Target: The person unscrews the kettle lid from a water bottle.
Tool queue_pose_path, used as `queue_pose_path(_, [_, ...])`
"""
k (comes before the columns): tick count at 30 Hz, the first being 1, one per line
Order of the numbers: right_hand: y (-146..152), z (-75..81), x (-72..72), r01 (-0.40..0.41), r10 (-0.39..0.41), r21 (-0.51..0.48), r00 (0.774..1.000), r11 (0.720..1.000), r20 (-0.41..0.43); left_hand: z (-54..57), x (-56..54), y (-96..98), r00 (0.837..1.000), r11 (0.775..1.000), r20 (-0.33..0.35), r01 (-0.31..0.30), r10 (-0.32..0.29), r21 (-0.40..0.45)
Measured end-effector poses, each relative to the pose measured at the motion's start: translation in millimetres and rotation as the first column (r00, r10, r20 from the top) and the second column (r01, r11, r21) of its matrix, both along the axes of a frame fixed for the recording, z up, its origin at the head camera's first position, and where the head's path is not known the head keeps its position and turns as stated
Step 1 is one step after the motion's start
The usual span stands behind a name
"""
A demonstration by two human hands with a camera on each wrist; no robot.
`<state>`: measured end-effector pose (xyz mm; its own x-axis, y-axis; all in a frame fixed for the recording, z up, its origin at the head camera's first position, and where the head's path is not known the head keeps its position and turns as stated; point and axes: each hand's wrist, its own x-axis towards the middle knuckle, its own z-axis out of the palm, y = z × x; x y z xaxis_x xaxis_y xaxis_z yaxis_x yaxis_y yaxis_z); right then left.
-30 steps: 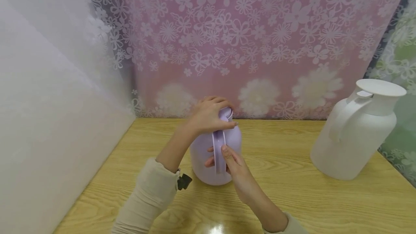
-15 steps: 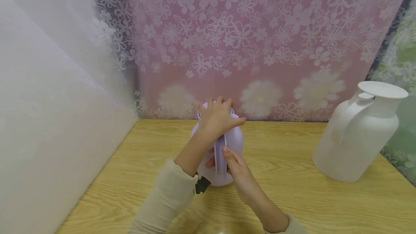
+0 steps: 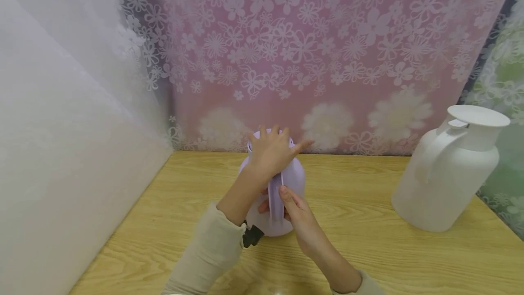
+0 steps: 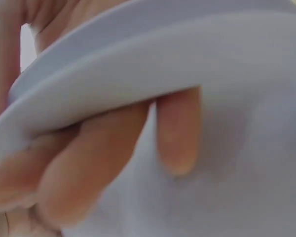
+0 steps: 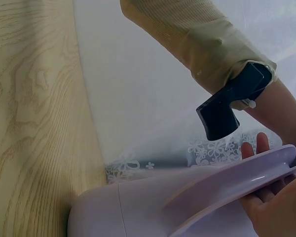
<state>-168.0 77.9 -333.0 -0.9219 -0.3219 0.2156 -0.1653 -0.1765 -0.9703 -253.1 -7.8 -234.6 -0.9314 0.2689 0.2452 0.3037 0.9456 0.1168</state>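
Left hand (image 3: 271,150), now splayed wider, has shifted across top of lilac jug (image 3: 296,174), gripping nothing visibly; right hand (image 3: 300,215) curls round handle (image 3: 276,197), likely steadying jug.

Lilac jug (image 3: 296,175): plastic in appearance, smooth, largely matt; handle (image 5: 237,178) carries a glossy highlight. White jug (image 3: 460,172): smooth, matt. Surface (image 3: 352,222): wood-grained, lightly glossy. Sleeve (image 5: 207,44): ribbed cloth, visibly creased. Wrist mount (image 5: 219,118): smooth, plastic-looking.
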Motion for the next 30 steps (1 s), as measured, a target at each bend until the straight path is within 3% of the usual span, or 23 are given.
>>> queue_pose_path(3, [-0.9,-0.8,-0.7,-0.003,0.003,0.0,1.0,1.0,0.007,1.7,0.9,-13.1,0.994,0.993,0.016,0.107,-0.108,0.06])
queue_pose_path(6, [-1.9,-1.8,-1.5,0.0,0.0,0.008,1.0,1.0,0.007,2.1,-2.5,-31.4,0.966,0.96,0.004,0.255,-0.257,0.118])
queue_pose_path(9, [-2.3,-2.5,-2.0,0.002,-0.002,0.006,1.0,1.0,0.0,-1.6,-10.7,-49.0,0.913,0.902,-0.04,0.408,-0.406,0.14])
queue_pose_path(12, [-1.8,-3.1,-1.9,0.011,-0.011,-0.006,1.0,1.0,-0.007,-8.4,-19.8,-59.8,0.842,0.818,-0.094,0.539,-0.531,0.201])
queue_pose_path(15, [-1.5,-3.4,-1.5,0.017,-0.018,-0.016,1.0,1.0,-0.014,-15.7,-27.5,-64.5,0.787,0.747,-0.173,0.617,-0.592,0.247])
queue_pose_path(17, [-2.2,-3.9,-1.3,0.017,-0.018,-0.019,1.0,1.0,-0.019,-20.4,-31.3,-65.8,0.768,0.719,-0.221,0.641,-0.602,0.268])
queue_pose_path(19, [-3.1,-4.3,-0.8,0.014,-0.014,-0.02,1.0,1.0,-0.02,-24.1,-33.2,-66.5,0.767,0.715,-0.248,0.641,-0.592,0.278])
queue_pose_path(22, [-4.1,-4.6,0.1,0.009,-0.01,-0.02,1.0,1.0,-0.012,-26.9,-32.6,-66.5,0.786,0.732,-0.254,0.617,-0.563,0.289])
queue_pose_path(25, [-3.8,-4.5,0.1,0.005,-0.005,-0.018,1.0,1.0,-0.004,-25.8,-28.9,-64.5,0.82,0.771,-0.236,0.571,-0.521,0.283])
queue_pose_path(30, [-1.8,-4.2,-1.4,0.007,-0.007,-0.018,1.0,1.0,-0.013,-17.7,-18.6,-53.9,0.885,0.858,-0.166,0.464,-0.436,0.221])
